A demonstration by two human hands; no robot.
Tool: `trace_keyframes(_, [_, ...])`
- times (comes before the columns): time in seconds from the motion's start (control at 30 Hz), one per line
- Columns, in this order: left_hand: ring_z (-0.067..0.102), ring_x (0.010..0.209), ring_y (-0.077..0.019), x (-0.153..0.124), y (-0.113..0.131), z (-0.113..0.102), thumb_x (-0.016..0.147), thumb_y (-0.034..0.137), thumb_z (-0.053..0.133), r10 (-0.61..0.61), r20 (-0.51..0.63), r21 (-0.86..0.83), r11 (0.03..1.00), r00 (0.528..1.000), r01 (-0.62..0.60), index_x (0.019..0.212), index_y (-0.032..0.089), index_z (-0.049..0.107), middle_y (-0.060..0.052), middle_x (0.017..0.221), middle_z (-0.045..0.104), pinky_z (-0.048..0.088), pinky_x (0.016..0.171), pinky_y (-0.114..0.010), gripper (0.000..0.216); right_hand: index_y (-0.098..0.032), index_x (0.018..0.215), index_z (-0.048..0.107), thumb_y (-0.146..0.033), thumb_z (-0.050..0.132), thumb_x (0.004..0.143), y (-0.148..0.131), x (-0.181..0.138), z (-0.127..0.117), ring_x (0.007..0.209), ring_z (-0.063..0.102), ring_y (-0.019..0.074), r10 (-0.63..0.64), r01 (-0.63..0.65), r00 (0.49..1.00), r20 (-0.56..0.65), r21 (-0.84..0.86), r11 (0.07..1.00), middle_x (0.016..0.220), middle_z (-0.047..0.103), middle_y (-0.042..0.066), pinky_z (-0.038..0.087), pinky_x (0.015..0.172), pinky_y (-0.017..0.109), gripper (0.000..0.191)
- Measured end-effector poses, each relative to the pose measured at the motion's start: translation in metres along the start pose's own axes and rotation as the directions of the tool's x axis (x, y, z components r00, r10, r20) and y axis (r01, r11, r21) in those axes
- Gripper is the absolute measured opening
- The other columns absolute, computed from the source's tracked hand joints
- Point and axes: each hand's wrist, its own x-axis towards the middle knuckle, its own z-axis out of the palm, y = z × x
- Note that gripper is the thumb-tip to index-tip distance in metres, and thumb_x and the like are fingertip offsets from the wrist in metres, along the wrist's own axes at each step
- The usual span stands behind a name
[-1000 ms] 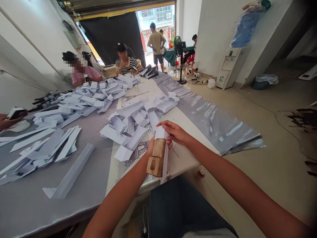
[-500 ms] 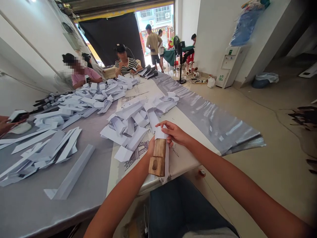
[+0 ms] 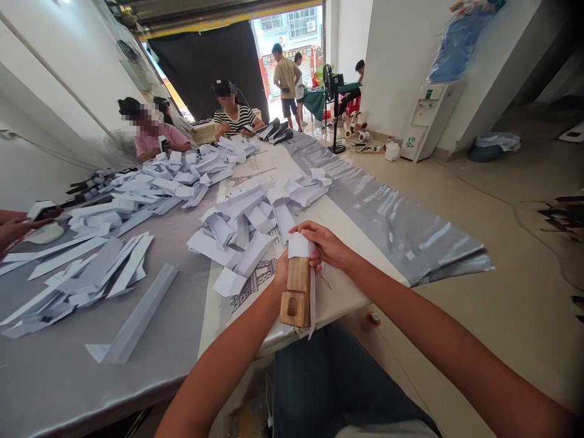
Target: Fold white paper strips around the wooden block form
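A wooden block (image 3: 298,280) with an oval hollow near its close end lies lengthwise between my hands, over the table's front edge. White paper (image 3: 300,244) covers its far end, and a strip of it hangs down the right side. My left hand (image 3: 281,267) is closed around the block's left side, its fingers mostly hidden behind it. My right hand (image 3: 322,243) pinches the paper at the far end, thumb and fingers bent over the edge. Just beyond lies a pile of folded white paper pieces (image 3: 246,219).
A larger paper heap (image 3: 173,179) and flat strips (image 3: 91,274) cover the left of the table (image 3: 182,340). One folded strip (image 3: 137,322) lies alone near the front. Co-workers (image 3: 157,137) sit along the far side. A fan (image 3: 331,91) and water dispenser (image 3: 424,121) stand behind.
The view has shifted slightly. Both hands stay on the block and paper; the right fingers still press at the far end. The block's near end appears a little lower and further right.
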Motion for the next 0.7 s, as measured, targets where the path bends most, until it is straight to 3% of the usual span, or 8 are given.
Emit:
trace_keyframes(0.1, [0.054,0.056,-0.0129,0.004,0.000,-0.006,0.088,0.038,0.035,0.153,-0.034,0.085,0.985,0.988,-0.149,0.087,0.011,0.060,-0.006,0.068,0.056,0.050,0.060,-0.027,0.036,-0.024,0.097,0.052,-0.041,0.061,0.077,0.004,0.003,-0.001,0.056,0.047,0.0067,-0.151,0.111,0.969,-0.196,-0.199,0.974,0.102,0.057,0.001,0.039,0.037,0.016,0.027])
trace_keyframes(0.2, [0.060,0.062,-0.0159,0.007,0.002,-0.011,0.089,0.048,0.035,0.257,-0.115,0.160,0.958,0.960,-0.238,0.093,0.012,0.063,-0.008,0.073,0.062,0.052,0.064,-0.030,0.045,-0.020,0.072,0.046,-0.042,0.062,0.077,0.008,0.004,-0.004,0.062,0.046,0.0094,-0.369,0.160,0.851,-0.375,-0.485,0.860,0.076,0.049,-0.001,0.041,0.046,0.018,0.027])
trace_keyframes(0.23, [0.062,0.063,-0.0166,0.008,0.002,-0.012,0.089,0.050,0.035,0.265,-0.132,0.180,0.954,0.955,-0.240,0.094,0.013,0.064,-0.008,0.074,0.064,0.052,0.066,-0.031,0.048,-0.021,0.067,0.043,-0.045,0.058,0.079,0.008,0.004,-0.004,0.060,0.045,0.0102,-0.387,0.160,0.846,-0.366,-0.518,0.840,0.070,0.045,-0.002,0.041,0.046,0.019,0.032])
trace_keyframes(0.37, [0.065,0.068,-0.0184,0.007,0.002,-0.012,0.089,0.055,0.035,0.271,-0.175,0.265,0.939,0.947,-0.220,0.096,0.012,0.066,-0.010,0.078,0.067,0.053,0.070,-0.033,0.054,-0.022,0.066,0.041,-0.059,0.039,0.087,0.009,-0.001,-0.002,0.042,0.040,0.0103,-0.197,0.108,0.961,-0.193,-0.394,0.913,0.056,0.040,-0.003,0.030,0.034,0.023,0.043])
trace_keyframes(0.57, [0.068,0.074,-0.0229,0.007,-0.001,-0.016,0.086,0.060,0.037,0.265,-0.296,0.308,0.936,0.918,-0.170,0.097,0.010,0.066,-0.012,0.076,0.070,0.054,0.069,-0.034,0.059,-0.022,0.060,0.039,-0.059,0.047,0.084,0.007,-0.005,0.001,0.042,0.040,0.0103,-0.308,0.171,0.936,-0.169,-0.546,0.820,0.052,0.040,-0.003,0.030,0.036,0.024,0.045])
trace_keyframes(0.7, [0.068,0.075,-0.0229,0.007,0.001,-0.021,0.087,0.060,0.038,0.256,-0.283,0.317,0.935,0.925,-0.161,0.098,0.010,0.066,-0.011,0.076,0.070,0.054,0.070,-0.034,0.058,-0.022,0.063,0.042,-0.060,0.042,0.085,0.005,-0.003,0.000,0.043,0.039,0.0112,-0.266,0.135,0.951,-0.157,-0.561,0.817,0.050,0.040,-0.003,0.030,0.038,0.024,0.045])
